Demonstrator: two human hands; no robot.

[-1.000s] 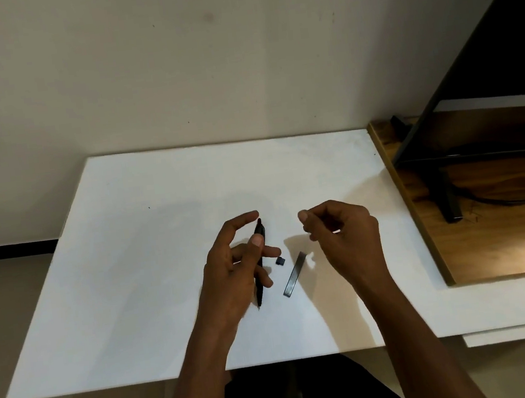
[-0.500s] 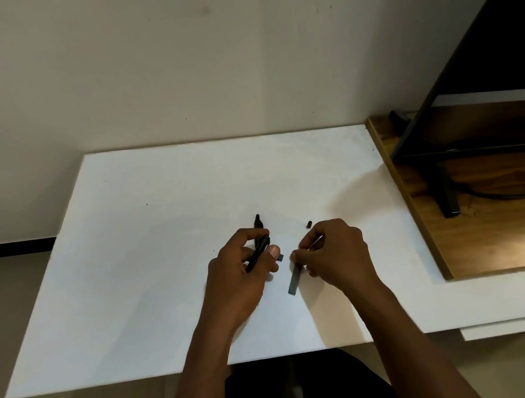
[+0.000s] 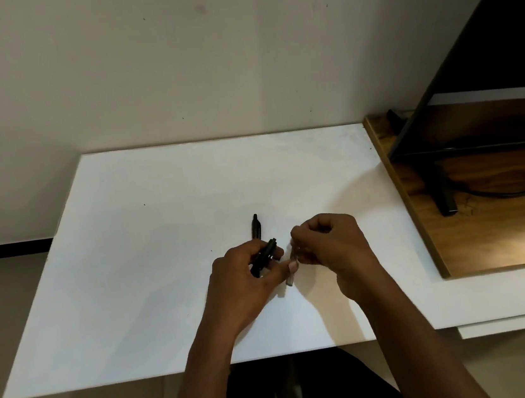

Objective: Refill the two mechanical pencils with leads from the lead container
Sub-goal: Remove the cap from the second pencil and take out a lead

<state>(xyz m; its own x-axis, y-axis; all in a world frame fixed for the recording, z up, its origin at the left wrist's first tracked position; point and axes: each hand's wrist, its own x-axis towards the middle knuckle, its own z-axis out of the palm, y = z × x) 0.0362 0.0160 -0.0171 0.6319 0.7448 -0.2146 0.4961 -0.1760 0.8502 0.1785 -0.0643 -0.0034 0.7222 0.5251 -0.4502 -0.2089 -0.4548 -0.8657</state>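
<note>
Presently both hands work close together near the middle of the white surface (image 3: 165, 277), somewhat nearer its front edge than its back edge.

Left hand (image 3: 247, 276): fingers curled round the first pencil (image 3: 265, 254), a black mechanical pencil. The pencil is tilted, with its upper end pointing away and to the right and its lower part hidden in the grip. The thumb reaches out to the right and touches, or very nearly touches, the lead container (image 3: 290, 273).

Right hand (image 3: 329, 243): fingers curled, pinching the upper part of the lead container. The container is a slim grey case, held steeply between the two hands with its lower end towards the front edge. Whether that end rests on the surface cannot be told. No loose lead can be made out at this size.

Second pencil (image 3: 255, 227): black, lying flat on the surface just beyond the left hand, tip towards the back edge. Its near end is hidden behind the left knuckles. Neither hand holds it.

Adjoining the right edge of the surface is a wooden board (image 3: 490, 237), carrying a black stand (image 3: 445, 196) and a dark cable (image 3: 501, 192). A pale wall (image 3: 171, 61) stands behind the back edge.
</note>
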